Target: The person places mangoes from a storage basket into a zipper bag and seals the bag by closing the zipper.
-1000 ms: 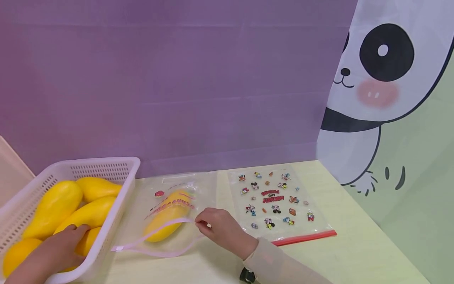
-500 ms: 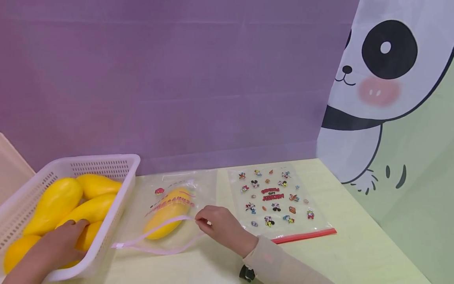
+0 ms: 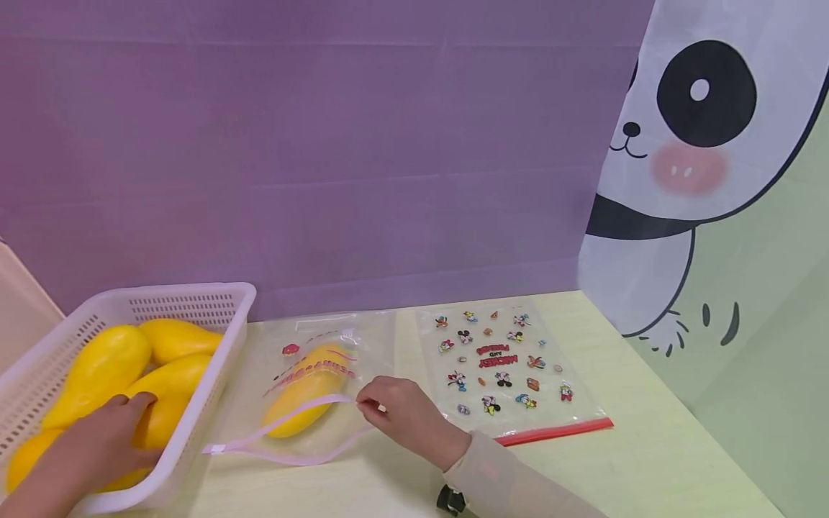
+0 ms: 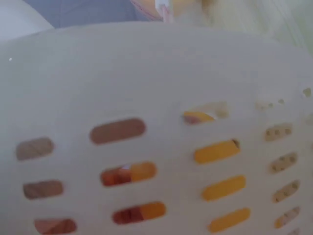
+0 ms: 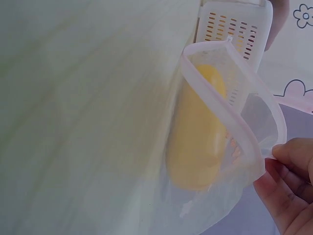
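Observation:
In the head view my left hand (image 3: 97, 446) is inside the white plastic basket (image 3: 239, 324), its fingers and thumb curled round a yellow mango (image 3: 154, 424) at the basket's near right side. The left wrist view shows mostly the basket wall (image 4: 146, 68), with fingers and yellow skin glimpsed through its slots. My right hand (image 3: 408, 414) pinches the pink-edged mouth of a clear zip bag (image 3: 246, 403), which gapes open. Inside that bag lies one mango (image 3: 304, 396). The right wrist view shows thumb and fingertips on the bag's rim.
Several more mangoes (image 3: 97, 374) fill the basket. A second clear zip bag (image 3: 512, 388) with cartoon prints and a red zip strip (image 3: 557, 432) lies flat to the right. A purple backdrop (image 3: 388, 180) stands behind the table (image 3: 648, 432).
My left hand has shifted slightly within the basket, and the mangoes near its fingers have moved a little. My right hand and the bag stay in place.

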Demonstrator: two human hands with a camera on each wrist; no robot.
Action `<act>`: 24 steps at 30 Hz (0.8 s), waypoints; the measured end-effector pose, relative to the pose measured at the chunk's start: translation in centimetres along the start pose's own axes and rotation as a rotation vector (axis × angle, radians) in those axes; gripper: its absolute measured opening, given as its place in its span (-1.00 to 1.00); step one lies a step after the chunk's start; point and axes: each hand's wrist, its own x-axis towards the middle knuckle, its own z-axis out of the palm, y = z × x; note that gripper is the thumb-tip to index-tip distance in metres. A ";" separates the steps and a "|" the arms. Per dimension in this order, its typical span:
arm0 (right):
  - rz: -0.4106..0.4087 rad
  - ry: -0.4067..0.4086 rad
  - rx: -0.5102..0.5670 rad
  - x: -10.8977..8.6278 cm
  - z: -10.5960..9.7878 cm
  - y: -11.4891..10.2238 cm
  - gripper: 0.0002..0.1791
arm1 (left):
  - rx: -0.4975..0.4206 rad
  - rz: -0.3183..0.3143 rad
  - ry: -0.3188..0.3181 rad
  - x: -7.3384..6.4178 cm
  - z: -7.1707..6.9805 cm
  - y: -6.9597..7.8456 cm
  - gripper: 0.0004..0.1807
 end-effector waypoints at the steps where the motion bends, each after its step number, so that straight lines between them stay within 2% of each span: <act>1: 0.000 -0.001 0.000 0.0 0.0 0.0 -0.91 | 0.001 0.003 0.007 0.0 -0.1 0.0 0.04; 7: -0.012 0.004 0.003 -0.1 0.0 0.1 -0.91 | 0.003 0.013 0.069 -0.3 -0.6 0.1 -0.01; 16: 0.018 -0.017 0.005 -0.1 0.1 0.1 -0.91 | -0.005 0.036 0.161 -0.7 -1.3 0.4 -0.02; 23: 0.011 -0.006 -0.004 -0.1 0.1 0.1 -0.89 | -0.068 0.096 0.467 -1.6 -1.5 1.2 -0.13; 24: 0.011 -0.005 -0.003 -0.1 0.1 0.1 -0.89 | -0.074 0.093 0.490 -1.7 -1.6 1.3 -0.14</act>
